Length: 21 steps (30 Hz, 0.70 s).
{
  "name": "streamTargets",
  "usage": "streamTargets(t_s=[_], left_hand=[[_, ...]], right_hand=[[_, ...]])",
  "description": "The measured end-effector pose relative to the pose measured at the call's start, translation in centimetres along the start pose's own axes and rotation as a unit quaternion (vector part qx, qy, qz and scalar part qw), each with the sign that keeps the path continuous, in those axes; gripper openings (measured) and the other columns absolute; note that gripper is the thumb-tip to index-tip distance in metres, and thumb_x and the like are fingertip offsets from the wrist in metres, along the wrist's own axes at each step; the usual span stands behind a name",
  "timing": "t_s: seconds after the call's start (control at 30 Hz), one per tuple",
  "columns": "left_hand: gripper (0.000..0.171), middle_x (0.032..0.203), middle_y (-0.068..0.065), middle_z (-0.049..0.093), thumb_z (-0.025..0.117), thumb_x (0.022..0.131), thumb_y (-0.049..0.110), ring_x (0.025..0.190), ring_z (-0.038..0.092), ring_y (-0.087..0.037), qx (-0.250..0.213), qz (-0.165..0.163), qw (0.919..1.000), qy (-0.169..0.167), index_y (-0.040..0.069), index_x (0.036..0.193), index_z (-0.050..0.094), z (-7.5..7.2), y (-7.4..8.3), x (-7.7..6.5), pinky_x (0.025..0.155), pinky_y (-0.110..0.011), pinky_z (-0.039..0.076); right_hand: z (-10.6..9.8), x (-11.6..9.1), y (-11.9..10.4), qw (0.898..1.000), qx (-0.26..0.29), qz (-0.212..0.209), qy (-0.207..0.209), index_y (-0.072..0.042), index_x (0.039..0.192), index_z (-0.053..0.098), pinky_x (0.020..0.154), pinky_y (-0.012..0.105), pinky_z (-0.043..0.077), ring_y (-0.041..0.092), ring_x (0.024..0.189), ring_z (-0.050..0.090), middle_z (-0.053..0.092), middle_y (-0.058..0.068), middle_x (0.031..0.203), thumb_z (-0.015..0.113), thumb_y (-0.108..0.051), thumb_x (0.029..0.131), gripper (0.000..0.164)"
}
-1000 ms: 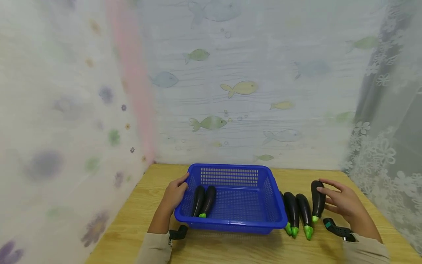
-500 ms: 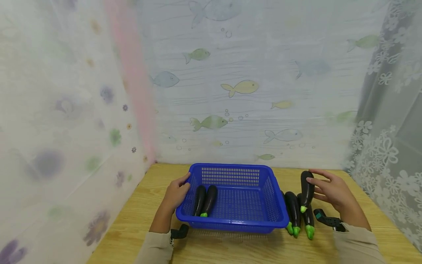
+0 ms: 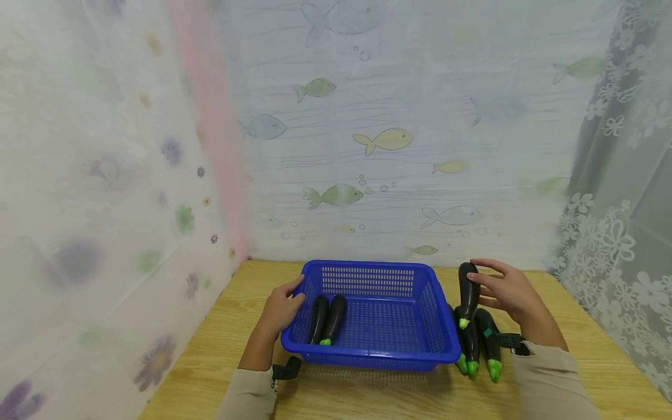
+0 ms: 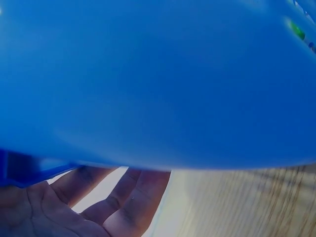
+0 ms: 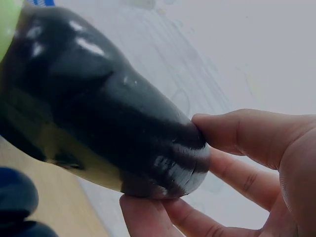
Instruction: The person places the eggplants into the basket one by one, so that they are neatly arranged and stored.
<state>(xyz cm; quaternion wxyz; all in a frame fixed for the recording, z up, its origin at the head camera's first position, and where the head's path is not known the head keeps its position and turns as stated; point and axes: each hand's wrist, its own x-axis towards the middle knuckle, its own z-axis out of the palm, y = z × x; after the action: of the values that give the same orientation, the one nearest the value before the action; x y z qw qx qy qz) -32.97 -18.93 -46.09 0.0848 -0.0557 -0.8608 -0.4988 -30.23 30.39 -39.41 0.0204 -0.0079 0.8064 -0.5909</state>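
Note:
A dark eggplant (image 3: 468, 291) with a pale green stem end hangs from my right hand (image 3: 506, 291), which pinches its rounded end between thumb and fingers. In the right wrist view the thumb presses one side of the eggplant (image 5: 98, 98) and fingertips the other. My left hand (image 3: 282, 306) grips the left rim of a blue plastic basket (image 3: 367, 353); in the left wrist view its fingers (image 4: 136, 202) reach under the basket's edge. Inside the basket, at the left, two eggplants (image 3: 334, 318) lie side by side.
Right of the basket, several more eggplants (image 3: 490, 350) lie on the wooden table (image 3: 210, 344), partly behind the held one and the right wrist's camera mount (image 3: 504, 339). A fish-patterned curtain (image 3: 388, 192) hangs behind the table, with flowered cloth (image 3: 105, 233) to the left.
My right hand has lifted the eggplant off the table and carried it left, now above the other eggplants near the basket's right side. The left hand and basket have hardly moved.

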Motion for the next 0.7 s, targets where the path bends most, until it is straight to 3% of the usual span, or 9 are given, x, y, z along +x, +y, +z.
streamTargets(t_s=[0.13, 0.27, 0.53, 0.7], left_hand=[[0.06, 0.163, -0.011, 0.042, 0.059, 0.097, 0.017, 0.152, 0.035, -0.042, 0.012, 0.004, 0.9999, -0.003, 0.015, 0.155, 0.049, 0.0, -0.1, 0.1, 0.116, -0.065, 0.035], [0.062, 0.167, -0.008, 0.035, 0.06, 0.095, 0.015, 0.155, 0.028, -0.04, 0.026, 0.009, 0.9996, -0.005, 0.013, 0.156, 0.048, 0.0, -0.3, 0.2, 0.12, -0.065, 0.025], [0.066, 0.166, -0.004, 0.037, 0.062, 0.092, 0.015, 0.155, 0.029, -0.038, 0.032, 0.004, 0.9994, -0.008, 0.016, 0.156, 0.048, -0.1, -0.5, 0.4, 0.119, -0.063, 0.03], [0.071, 0.166, 0.001, 0.038, 0.062, 0.088, 0.014, 0.156, 0.028, -0.035, 0.036, 0.004, 0.9993, -0.01, 0.018, 0.157, 0.047, -0.1, -0.5, 0.5, 0.108, -0.053, 0.041]], right_hand=[[0.9, 0.3, -1.0, 1.0, 0.004, -0.008, -0.008, -0.009, 0.162, 0.032, 0.087, 0.039, 0.062, 0.019, 0.105, 0.074, 0.048, 0.033, 0.15, 0.067, -0.038, 0.1, 0.077], [1.9, 0.6, -1.8, 1.0, 0.009, -0.012, -0.014, -0.009, 0.161, 0.035, 0.086, 0.04, 0.062, 0.024, 0.107, 0.074, 0.046, 0.035, 0.15, 0.067, -0.034, 0.1, 0.073], [3.5, 1.5, -2.7, 1.0, 0.013, -0.008, -0.023, -0.009, 0.159, 0.039, 0.085, 0.04, 0.062, 0.025, 0.106, 0.074, 0.054, 0.03, 0.143, 0.067, -0.028, 0.101, 0.067], [4.6, 2.1, -3.2, 0.999, 0.011, -0.014, -0.027, -0.008, 0.158, 0.04, 0.085, 0.041, 0.062, 0.029, 0.106, 0.074, 0.055, 0.031, 0.141, 0.067, -0.026, 0.101, 0.065]])
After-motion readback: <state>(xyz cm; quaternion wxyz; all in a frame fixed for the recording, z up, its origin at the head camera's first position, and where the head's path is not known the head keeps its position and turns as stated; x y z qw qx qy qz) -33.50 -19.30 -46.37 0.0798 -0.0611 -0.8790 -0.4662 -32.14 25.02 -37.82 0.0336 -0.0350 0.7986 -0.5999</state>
